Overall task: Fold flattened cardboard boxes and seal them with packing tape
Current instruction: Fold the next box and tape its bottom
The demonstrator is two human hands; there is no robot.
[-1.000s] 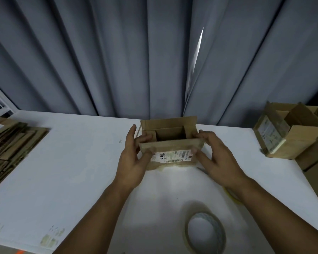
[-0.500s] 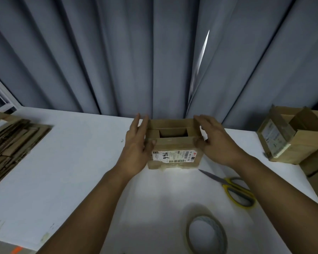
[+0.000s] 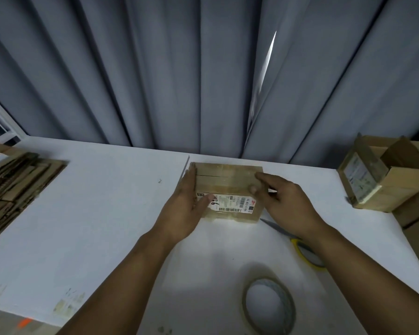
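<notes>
A small brown cardboard box stands on the white table near the far edge, its top flaps folded flat with a seam across them and a white shipping label on the near side. My left hand lies flat against the box's left side, fingers straight, thumb on the label. My right hand rests on the top right corner with its fingers extended over the flaps. A roll of packing tape lies on the table in front of me.
Yellow-handled scissors lie right of the box, partly under my right forearm. A stack of flattened cardboard sits at the left edge. Folded boxes stand at the right. Grey curtains hang behind the table.
The box's top flaps, open a second ago, are now folded flat. Both hands moved from gripping the sides to pressing along the left side and top.
</notes>
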